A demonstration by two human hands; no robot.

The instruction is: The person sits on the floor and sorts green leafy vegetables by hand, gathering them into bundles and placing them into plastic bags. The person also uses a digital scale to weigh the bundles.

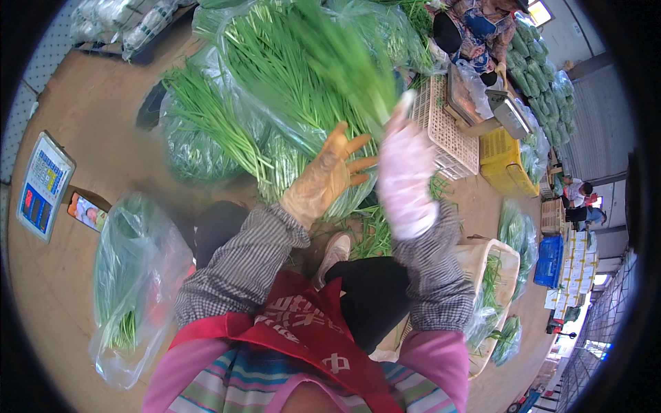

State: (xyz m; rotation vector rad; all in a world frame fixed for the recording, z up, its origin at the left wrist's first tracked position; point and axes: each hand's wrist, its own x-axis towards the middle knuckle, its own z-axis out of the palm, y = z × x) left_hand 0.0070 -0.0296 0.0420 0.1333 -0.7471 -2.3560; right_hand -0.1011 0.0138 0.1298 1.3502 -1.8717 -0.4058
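My right hand [408, 173], in a pale pink-and-white glove, grips a bunch of long green leaves [351, 67], likely garlic chives, by its pale stem end. The bunch is blurred, its leaves fanning up and to the left. My left hand [325, 173] wears a yellow-orange rubber glove; its fingers are spread and hold nothing. Beneath and beyond both hands lies a large heap of the same greens [268, 67] in an opened clear plastic bag [219, 57]. A smaller loose bunch [217, 118] rests across the bagged greens at the left.
A digital scale [45, 186] and a phone [88, 210] are at far left, near a filled plastic bag [137, 279]. To the right stand a beige crate [449, 129], a yellow crate [508, 165], another scale [462, 95] and a white tub [511, 253]. A co-worker [477, 31] sits beyond.
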